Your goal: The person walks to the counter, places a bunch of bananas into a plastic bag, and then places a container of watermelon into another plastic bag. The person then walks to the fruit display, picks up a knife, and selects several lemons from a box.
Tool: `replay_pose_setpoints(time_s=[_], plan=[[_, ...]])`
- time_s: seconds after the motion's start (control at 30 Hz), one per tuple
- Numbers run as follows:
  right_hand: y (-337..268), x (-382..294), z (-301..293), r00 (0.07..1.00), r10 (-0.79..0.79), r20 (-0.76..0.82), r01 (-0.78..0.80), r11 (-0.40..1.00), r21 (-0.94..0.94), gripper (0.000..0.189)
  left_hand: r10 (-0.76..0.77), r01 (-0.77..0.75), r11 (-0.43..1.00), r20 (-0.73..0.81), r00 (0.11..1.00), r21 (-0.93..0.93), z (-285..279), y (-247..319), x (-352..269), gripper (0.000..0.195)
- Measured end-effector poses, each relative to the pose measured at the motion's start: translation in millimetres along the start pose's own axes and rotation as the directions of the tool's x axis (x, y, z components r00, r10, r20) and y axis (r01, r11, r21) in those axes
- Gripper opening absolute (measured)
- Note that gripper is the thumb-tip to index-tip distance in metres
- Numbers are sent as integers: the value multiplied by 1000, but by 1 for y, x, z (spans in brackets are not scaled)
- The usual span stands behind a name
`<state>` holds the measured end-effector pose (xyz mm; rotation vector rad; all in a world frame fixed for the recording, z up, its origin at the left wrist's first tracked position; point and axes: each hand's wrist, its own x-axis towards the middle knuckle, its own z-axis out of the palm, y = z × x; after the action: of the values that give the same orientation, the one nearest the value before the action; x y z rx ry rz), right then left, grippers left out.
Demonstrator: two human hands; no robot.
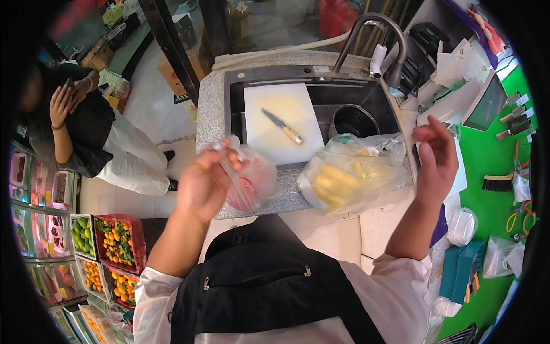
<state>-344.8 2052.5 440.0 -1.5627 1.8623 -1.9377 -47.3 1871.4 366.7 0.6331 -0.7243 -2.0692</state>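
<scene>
My left hand [206,178] grips the gathered top of a clear plastic bag [253,180] with something pinkish-red inside, at the counter's front left. Raised at the right, my right hand [436,159] has its fingers apart and holds nothing. Between my hands, a clear plastic bag with yellow pieces of food [339,182] rests on the granite counter's front edge. Behind the bags, a white cutting board [279,99] lies over the left part of the dark sink [386,118]. On it lies a knife with a light handle [283,127], its blade towards the upper left.
A curved faucet [365,17] rises behind the sink, with a round black basin [356,120] inside it. Another person [86,124] stands at the left, holding a phone. Fruit crates [142,241] are at lower left. A monitor [485,101] and hanging tools are at the right.
</scene>
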Motion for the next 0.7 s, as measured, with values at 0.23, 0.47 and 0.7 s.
replay_pose_setpoints(time_s=[0.23,0.47,0.7], plan=[[66,-3,-35,883,339,325,-118,830,-546,55,-200,204,979,160,967,-6,6,-9,-8,16],[65,-31,-73,814,455,361,-551,801,232,64,-156,268,953,534,831,-138,-1,-23,-24,90],[46,-48,-8,858,257,445,-247,966,-82,59,-271,190,945,312,911,267,17,-39,-31,79]])
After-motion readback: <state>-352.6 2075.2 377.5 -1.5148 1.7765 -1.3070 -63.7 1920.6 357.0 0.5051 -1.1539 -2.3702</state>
